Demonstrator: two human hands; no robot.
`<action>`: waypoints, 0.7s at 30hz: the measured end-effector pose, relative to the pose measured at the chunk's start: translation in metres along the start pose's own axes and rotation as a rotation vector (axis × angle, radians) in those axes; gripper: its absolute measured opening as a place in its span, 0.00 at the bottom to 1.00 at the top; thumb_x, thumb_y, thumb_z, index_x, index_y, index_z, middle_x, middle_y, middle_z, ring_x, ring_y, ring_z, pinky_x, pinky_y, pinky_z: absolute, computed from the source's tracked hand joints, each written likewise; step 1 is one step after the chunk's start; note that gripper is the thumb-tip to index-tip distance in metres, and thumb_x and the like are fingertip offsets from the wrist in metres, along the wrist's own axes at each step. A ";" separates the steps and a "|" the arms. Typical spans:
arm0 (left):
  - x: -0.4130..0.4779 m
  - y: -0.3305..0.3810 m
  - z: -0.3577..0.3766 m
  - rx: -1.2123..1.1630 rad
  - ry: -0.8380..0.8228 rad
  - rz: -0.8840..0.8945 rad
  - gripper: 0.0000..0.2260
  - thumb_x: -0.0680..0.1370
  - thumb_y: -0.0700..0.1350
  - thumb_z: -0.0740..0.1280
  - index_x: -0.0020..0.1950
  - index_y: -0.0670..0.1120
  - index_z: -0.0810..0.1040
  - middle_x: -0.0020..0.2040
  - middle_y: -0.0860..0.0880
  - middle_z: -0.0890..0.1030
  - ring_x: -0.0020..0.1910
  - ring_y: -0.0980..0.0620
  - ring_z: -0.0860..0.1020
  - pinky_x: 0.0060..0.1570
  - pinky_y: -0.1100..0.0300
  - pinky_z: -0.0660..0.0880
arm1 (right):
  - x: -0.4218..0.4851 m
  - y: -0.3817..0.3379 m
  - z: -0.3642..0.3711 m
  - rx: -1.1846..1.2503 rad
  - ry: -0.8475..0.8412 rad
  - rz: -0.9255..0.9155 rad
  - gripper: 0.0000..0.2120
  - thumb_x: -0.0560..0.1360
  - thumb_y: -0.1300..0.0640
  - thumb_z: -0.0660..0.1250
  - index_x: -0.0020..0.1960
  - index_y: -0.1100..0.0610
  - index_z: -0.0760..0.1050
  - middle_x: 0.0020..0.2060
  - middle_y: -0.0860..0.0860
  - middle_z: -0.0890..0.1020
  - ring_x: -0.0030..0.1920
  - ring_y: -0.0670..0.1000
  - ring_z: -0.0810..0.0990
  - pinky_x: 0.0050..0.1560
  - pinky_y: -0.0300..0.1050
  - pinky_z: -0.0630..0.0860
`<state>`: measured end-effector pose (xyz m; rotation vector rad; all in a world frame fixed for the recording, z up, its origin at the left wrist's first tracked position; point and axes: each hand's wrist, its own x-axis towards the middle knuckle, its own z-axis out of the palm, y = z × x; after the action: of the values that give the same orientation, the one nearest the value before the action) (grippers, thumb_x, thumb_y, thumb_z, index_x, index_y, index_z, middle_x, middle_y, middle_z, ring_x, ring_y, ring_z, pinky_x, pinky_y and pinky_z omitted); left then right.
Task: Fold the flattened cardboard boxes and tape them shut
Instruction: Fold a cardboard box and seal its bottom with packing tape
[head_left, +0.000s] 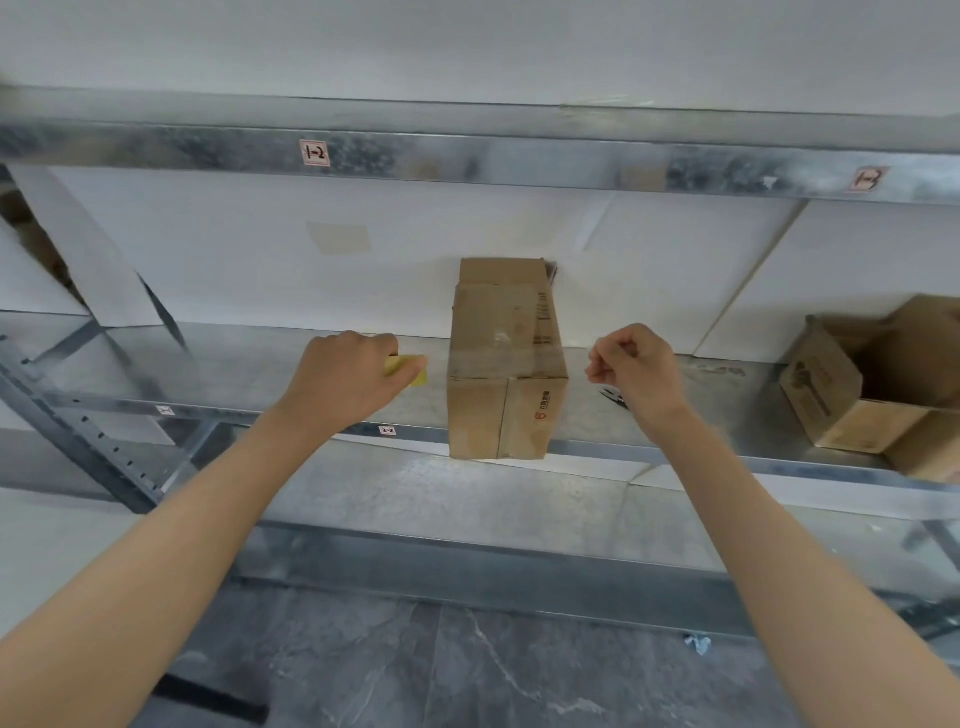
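Nearest, both forearms reach up to the metal shelf (234, 374). L hand (343, 379) grasps a small yellow object (414, 370), prob. a tape tool, its end poking past the fingertips toward the box. R hand (636, 364) is clenched, thumb on forefinger; nothing visible in the pinch, poss. clear tape, can't tell. Between the two sets of fingers sits the folded cardboard box (504, 312), just apart from each; I'd judge they flank it for taping. Its long axis runs straight away from the person to the back wall, and the near end overhangs the shelf lip. Beyond the R fingers, well apart: an open carton (831, 395).
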<state>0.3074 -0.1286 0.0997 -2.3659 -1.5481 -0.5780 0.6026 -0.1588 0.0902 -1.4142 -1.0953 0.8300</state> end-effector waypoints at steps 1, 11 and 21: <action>0.002 0.000 0.004 0.021 0.017 0.016 0.23 0.75 0.63 0.55 0.34 0.45 0.71 0.27 0.46 0.73 0.30 0.42 0.73 0.34 0.58 0.62 | 0.000 0.004 0.000 0.006 0.005 0.006 0.06 0.77 0.69 0.60 0.42 0.62 0.71 0.34 0.54 0.78 0.31 0.45 0.78 0.36 0.37 0.78; 0.010 -0.004 0.036 0.099 0.139 0.067 0.35 0.73 0.71 0.48 0.26 0.42 0.71 0.19 0.47 0.66 0.19 0.49 0.63 0.28 0.65 0.59 | 0.010 0.030 -0.009 0.033 0.044 0.068 0.08 0.77 0.70 0.59 0.41 0.61 0.71 0.34 0.55 0.77 0.33 0.49 0.77 0.36 0.40 0.79; 0.018 0.000 0.060 0.073 0.093 0.000 0.30 0.71 0.68 0.54 0.25 0.43 0.67 0.19 0.51 0.58 0.17 0.50 0.59 0.29 0.69 0.54 | 0.027 0.056 -0.002 0.030 0.046 0.107 0.09 0.76 0.70 0.58 0.41 0.61 0.70 0.33 0.54 0.77 0.32 0.49 0.77 0.37 0.41 0.79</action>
<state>0.3253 -0.0893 0.0548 -2.2528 -1.5034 -0.6114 0.6224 -0.1317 0.0380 -1.4705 -0.9750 0.8819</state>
